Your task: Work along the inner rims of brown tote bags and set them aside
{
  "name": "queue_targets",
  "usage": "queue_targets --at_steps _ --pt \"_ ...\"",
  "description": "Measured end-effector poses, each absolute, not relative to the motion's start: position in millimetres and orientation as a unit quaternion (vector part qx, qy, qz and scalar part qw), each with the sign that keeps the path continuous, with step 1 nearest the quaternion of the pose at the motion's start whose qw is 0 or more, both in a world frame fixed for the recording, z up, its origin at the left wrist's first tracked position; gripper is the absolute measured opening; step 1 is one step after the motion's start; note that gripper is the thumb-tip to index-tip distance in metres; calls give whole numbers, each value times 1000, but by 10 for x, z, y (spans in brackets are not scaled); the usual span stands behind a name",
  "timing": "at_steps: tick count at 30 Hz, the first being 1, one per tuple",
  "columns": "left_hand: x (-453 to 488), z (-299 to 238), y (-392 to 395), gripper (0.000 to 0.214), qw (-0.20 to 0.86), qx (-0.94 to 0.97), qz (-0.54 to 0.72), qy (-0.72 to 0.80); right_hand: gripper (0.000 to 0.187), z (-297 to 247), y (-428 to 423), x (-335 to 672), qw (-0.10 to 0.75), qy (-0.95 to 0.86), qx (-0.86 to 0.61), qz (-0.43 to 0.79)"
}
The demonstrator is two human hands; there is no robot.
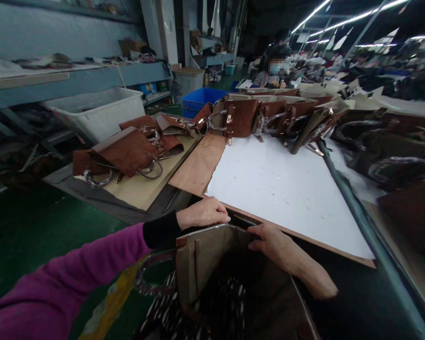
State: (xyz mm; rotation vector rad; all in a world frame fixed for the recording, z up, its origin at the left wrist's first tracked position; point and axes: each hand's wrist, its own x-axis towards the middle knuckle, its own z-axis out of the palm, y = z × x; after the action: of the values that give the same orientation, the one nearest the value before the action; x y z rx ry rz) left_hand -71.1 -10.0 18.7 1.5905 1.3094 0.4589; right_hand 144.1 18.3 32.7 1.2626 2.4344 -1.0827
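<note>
An open brown handbag [205, 257] rests in my lap at the near edge of the worktable. My left hand [202, 213], in a purple sleeve with a black cuff, is closed over the bag's far rim. My right hand [273, 242] grips the rim on the right side, fingers curled over its edge. A plastic-wrapped handle [152, 274] hangs off the bag's left side. The bag's inside is dark.
A white board [286, 189] lies on the brown tabletop [198, 165]. A row of brown handbags [269, 115] stands at its far end, with more bags [131, 148] on a side table at the left. A white tub [95, 111], a blue crate [198, 100] and a seated person [274, 71] are behind.
</note>
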Motion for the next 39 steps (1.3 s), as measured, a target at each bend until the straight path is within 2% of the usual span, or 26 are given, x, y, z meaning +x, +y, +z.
queue_targets --at_steps 6,14,19,27,33,39 --pt "-655 138 -6 19 513 640 177 543 12 335 180 1427 101 827 423 -356" --pt "-612 138 -72 9 427 683 198 558 12 314 192 1400 94 838 415 -342" --pt "-619 60 -215 6 387 672 257 577 13 316 190 1359 96 847 401 -337" --pt "-1062 192 -461 13 419 522 396 629 13 149 237 1428 120 830 412 -357" --pt "-1508 -161 -820 17 443 400 419 684 16 64 267 1476 108 818 410 -389" --pt "-1904 -662 -1411 21 397 301 392 773 16 -77 390 1461 136 813 382 -419"
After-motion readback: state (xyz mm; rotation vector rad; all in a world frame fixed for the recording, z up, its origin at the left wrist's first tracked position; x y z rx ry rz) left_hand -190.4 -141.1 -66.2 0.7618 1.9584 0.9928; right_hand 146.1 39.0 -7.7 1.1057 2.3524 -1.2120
